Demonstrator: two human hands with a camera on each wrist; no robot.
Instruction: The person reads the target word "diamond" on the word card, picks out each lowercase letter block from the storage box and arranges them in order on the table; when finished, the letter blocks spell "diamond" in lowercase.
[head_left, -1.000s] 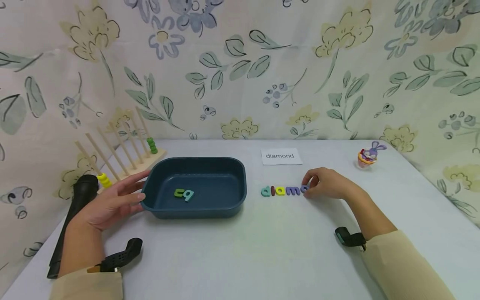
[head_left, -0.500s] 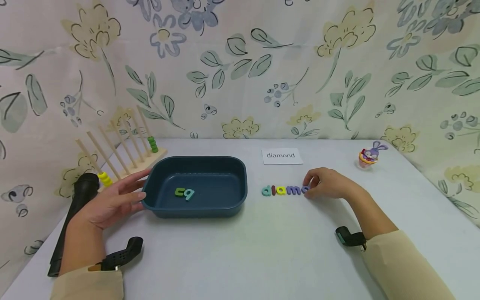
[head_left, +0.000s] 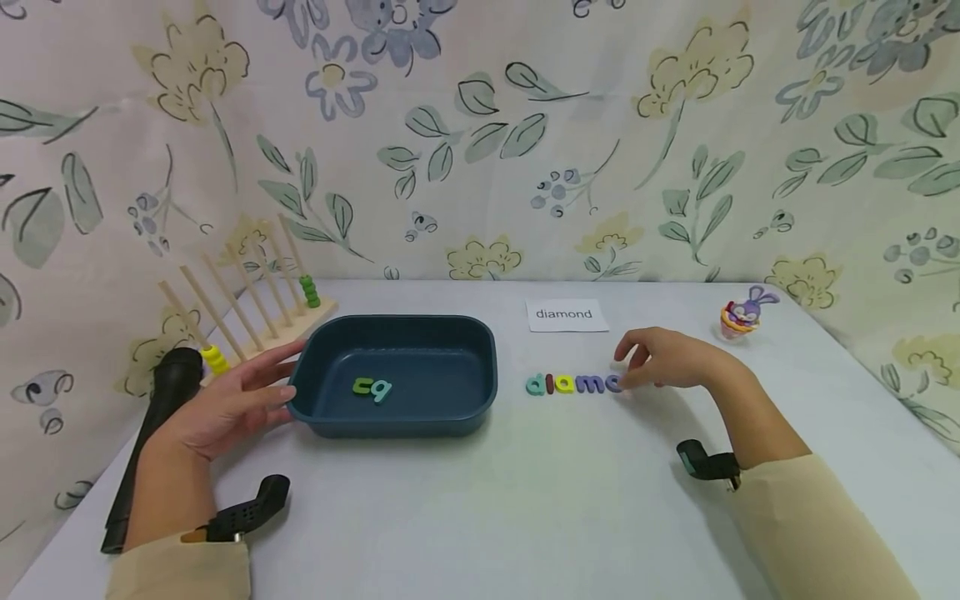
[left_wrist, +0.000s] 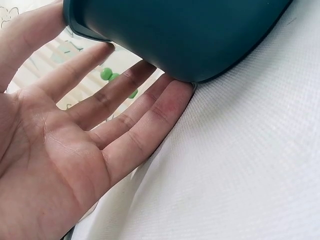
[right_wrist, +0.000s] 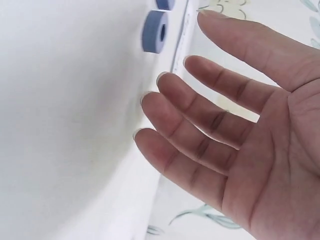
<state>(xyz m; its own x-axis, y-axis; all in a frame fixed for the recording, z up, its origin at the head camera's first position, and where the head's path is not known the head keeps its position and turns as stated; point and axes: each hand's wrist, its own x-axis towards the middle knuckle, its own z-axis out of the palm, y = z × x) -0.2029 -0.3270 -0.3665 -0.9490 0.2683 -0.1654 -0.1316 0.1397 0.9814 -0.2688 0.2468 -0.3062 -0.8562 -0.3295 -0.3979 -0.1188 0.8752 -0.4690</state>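
In the head view, my left hand [head_left: 217, 412] rests at the left end of a dark blue tray [head_left: 397, 423]. Its fingers are extended, fingertips against the tray's side and thumb at the rim, as the left wrist view shows. Inside lie a green letter [head_left: 363, 387] and a teal letter shaped like q [head_left: 381, 391]. To the right, several toy letters form a row reading "diamo", with a purple m [head_left: 590, 384] and a blue-purple o [right_wrist: 150, 35] at its right end. My right hand [head_left: 671, 358] hovers just beside the o, fingers loosely bent and holding nothing.
A white card [head_left: 567, 316] printed "diamond" lies behind the letter row. A rabbit figurine [head_left: 742, 312] stands at the back right. On the left are a wooden peg rack [head_left: 288, 329] with green and yellow beads and a black cylindrical object [head_left: 153, 425].
My right hand has let go of the o and shifted slightly right and up from it, its fingers spreading. The left hand stays at the tray.
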